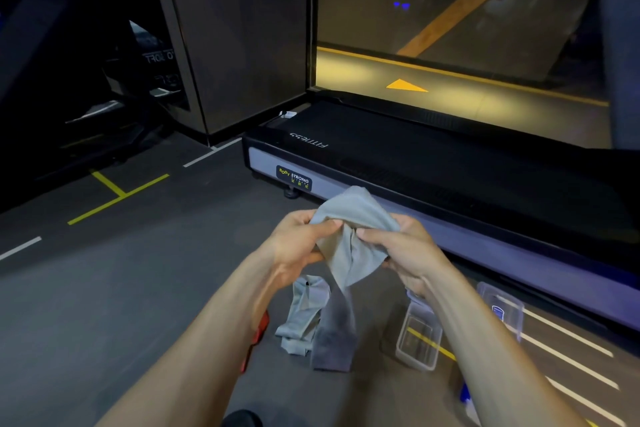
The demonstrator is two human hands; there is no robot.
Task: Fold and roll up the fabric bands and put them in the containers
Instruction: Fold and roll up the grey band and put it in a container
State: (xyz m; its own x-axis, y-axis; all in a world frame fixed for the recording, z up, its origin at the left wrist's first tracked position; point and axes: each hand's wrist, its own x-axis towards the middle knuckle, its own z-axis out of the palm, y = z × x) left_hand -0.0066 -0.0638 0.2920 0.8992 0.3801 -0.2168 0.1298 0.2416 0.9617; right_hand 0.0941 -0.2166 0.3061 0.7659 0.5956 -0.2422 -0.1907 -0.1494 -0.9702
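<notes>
Lying on dark gym floor (104, 288) — grey fabric bands (304, 315), clear containers (419, 340), treadmill (450, 163) behind

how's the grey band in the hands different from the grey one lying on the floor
The held band is up in the air, gripped by the left hand and right hand; the floor band lies untouched. The held band is bunched at the top with a tail hanging down; the floor band lies crumpled and spread out. Both are light grey and not rolled.

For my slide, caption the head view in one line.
Both hands, left and right, grip a grey band above another band and clear containers on the floor.
</notes>
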